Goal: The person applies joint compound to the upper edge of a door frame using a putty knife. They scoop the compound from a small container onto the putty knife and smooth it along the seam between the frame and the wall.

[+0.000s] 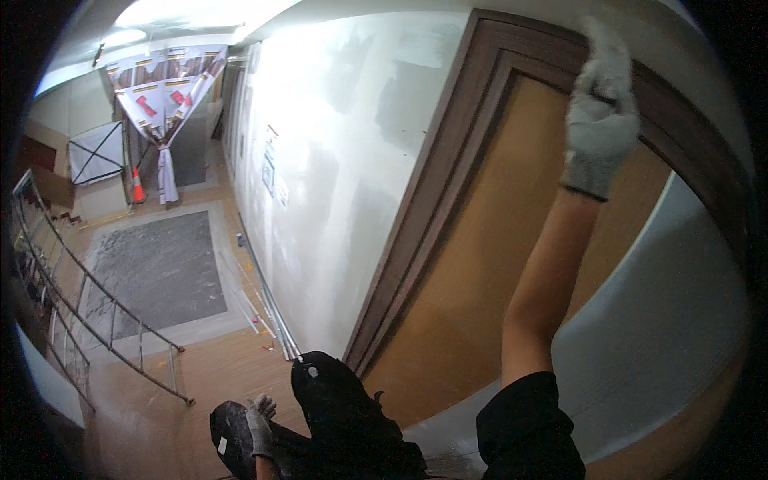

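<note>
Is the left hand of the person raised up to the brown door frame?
No, the left hand is down at the dark trouser leg.

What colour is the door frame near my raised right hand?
The door frame is dark brown, seen best in the head view.

The wood-toned floor (216,364) carries a dusty grey rectangle (156,268); right of it lie slender rods (280,324), beyond it an orange traffic cone (138,186).

White glare at the ceiling (212,14), upper left, dim bowed edges, right hand (602,128) blurry at the tips.
</note>
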The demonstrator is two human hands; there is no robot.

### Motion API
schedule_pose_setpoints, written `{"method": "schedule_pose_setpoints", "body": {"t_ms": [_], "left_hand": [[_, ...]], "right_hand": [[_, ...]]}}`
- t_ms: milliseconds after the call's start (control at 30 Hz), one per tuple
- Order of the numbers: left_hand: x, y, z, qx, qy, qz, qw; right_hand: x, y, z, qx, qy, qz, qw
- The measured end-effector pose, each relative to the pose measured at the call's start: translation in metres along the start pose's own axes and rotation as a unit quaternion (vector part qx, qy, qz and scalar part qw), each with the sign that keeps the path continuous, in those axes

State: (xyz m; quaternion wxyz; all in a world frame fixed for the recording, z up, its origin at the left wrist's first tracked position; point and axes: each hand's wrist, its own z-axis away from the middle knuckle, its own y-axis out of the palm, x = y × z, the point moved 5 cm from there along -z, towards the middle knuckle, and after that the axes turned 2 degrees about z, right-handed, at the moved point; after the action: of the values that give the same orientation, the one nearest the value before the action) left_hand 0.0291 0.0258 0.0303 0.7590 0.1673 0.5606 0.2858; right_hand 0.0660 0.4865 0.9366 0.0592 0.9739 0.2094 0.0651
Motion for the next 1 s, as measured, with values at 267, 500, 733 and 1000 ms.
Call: {"method": "schedule_pose_setpoints", "body": {"t_ms": [267,500,733,1000], "left_hand": [[-0.079,0.012,0.074,-0.108,0.093,-0.063,0.988],[-0.158,-0.056,0.190,-0.311,0.219,-0.024,0.925],[-0.160,-0.065,0.285,-0.455,0.297,-0.128,0.830],[-0.104,-0.056,0.324,-0.671,0.244,-0.098,0.693]], "right_hand": [[-0.219,-0.005,0.214,-0.264,0.287,-0.049,0.919],[-0.351,0.073,0.401,-0.070,0.494,-0.019,0.867],[-0.482,0.126,0.545,0.049,0.608,-0.129,0.782],[-0.565,0.174,0.673,0.436,0.457,0.050,0.774]]}}
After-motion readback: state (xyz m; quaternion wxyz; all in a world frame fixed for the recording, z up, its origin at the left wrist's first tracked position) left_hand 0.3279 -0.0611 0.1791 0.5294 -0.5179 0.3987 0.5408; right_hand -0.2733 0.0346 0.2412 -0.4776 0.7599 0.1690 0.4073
